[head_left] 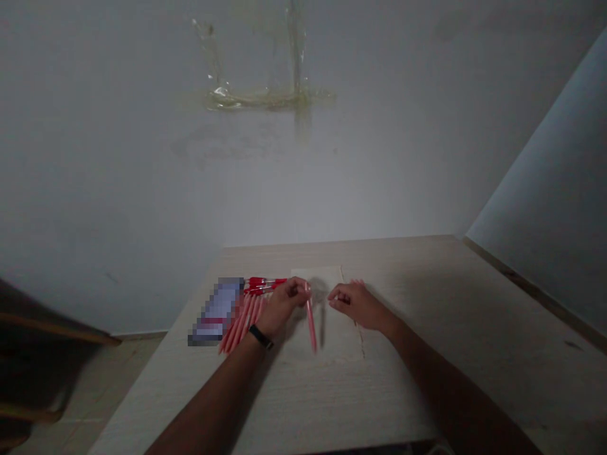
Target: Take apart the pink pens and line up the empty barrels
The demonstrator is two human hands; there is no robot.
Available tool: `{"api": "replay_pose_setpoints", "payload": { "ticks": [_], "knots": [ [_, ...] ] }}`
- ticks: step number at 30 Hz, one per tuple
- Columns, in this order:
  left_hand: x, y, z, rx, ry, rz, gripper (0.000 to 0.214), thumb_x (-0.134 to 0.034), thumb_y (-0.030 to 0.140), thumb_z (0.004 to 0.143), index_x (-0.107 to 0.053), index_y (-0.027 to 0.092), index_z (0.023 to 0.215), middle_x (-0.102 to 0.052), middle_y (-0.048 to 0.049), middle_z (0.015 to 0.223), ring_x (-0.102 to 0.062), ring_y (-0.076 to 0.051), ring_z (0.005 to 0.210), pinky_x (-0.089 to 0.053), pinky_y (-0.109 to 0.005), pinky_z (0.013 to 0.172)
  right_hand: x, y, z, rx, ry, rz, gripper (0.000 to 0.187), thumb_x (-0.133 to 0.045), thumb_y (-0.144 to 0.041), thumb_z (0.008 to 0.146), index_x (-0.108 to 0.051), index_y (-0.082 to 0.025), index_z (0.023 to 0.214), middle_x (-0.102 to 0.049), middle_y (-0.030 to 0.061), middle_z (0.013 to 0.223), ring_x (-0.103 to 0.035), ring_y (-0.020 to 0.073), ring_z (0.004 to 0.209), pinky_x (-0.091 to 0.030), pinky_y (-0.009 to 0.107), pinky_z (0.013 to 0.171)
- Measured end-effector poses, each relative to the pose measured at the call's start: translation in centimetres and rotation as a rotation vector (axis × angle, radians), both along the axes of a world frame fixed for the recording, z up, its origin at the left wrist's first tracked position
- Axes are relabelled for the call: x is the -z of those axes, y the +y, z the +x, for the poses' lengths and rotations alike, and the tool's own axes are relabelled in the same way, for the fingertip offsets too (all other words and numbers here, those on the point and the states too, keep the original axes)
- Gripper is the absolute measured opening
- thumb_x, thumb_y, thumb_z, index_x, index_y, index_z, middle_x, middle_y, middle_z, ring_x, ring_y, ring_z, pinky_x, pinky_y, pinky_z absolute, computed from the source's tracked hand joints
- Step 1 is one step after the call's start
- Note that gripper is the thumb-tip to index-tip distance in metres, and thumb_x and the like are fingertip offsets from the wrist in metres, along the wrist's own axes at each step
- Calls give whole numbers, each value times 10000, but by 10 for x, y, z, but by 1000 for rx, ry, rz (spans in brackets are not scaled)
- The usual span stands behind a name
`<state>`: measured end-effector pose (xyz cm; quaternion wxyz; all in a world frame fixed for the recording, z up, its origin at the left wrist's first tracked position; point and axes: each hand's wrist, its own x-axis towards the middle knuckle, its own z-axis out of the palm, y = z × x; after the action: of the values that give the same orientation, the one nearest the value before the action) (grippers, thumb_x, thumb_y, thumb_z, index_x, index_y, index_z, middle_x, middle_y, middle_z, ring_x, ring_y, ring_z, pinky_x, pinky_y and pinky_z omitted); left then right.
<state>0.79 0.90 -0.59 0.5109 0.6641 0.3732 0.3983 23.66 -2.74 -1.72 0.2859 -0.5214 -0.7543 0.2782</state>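
My left hand (288, 298), wearing a black wristband (261, 337), pinches the upper end of a slim pink pen (311, 322). The pen hangs tilted over a pale sheet (327, 344) on the table, its lower end slightly blurred. My right hand (353, 302) is to the right of the pen, apart from it, fingers curled and thumb close to the fingertips. Whether anything small is between them I cannot make out. Pink tips (358, 282) show just behind my right hand, mostly hidden by it. Several similar pink pens (239, 325) lie side by side left of my left hand.
Red-and-clear pens (258, 285) lie behind the pink row. A phone-like slab with a blurred-out screen (215, 313) lies at the table's left. The pale wooden table (308, 404) meets a wall (360, 177) bearing old tape (258, 101). A dark wooden piece (42, 360) stands at lower left.
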Motion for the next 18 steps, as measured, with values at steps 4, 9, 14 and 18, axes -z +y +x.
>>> {"api": "replay_pose_setpoints", "payload": {
  "ticks": [4,9,14,18],
  "knots": [
    [3,5,-3,-132,-154,-73,238,-672,362,795,-532,169,796,-562,25,698,-537,-101,639,-436,-221,626,-2,1,-1,-23,1,6,252,-574,-411,916,-692,-200,843,-650,-8,733,-574,132,731,-441,268,771],
    [3,9,-7,-146,-125,-57,235,-652,359,794,-502,178,789,-581,19,696,-579,-120,653,-457,-236,637,-3,2,10,36,125,-115,321,-478,-474,936,-637,-204,868,-555,-26,628,-496,87,452,-367,182,437],
    [-2,-2,-4,4,361,285,209,-591,375,868,-624,168,869,-643,-21,769,-560,-141,685,-403,-241,633,-6,-2,10,81,159,-202,306,-454,-481,937,-610,-218,917,-520,-51,591,-416,69,312,-276,182,323],
    [-1,-12,3,128,501,405,303,-497,418,948,-683,180,965,-689,-52,870,-587,-168,769,-408,-253,683,-7,-2,0,36,79,-25,303,-533,-466,918,-655,-202,834,-563,-28,622,-508,98,507,-428,215,548]
  ]
}}
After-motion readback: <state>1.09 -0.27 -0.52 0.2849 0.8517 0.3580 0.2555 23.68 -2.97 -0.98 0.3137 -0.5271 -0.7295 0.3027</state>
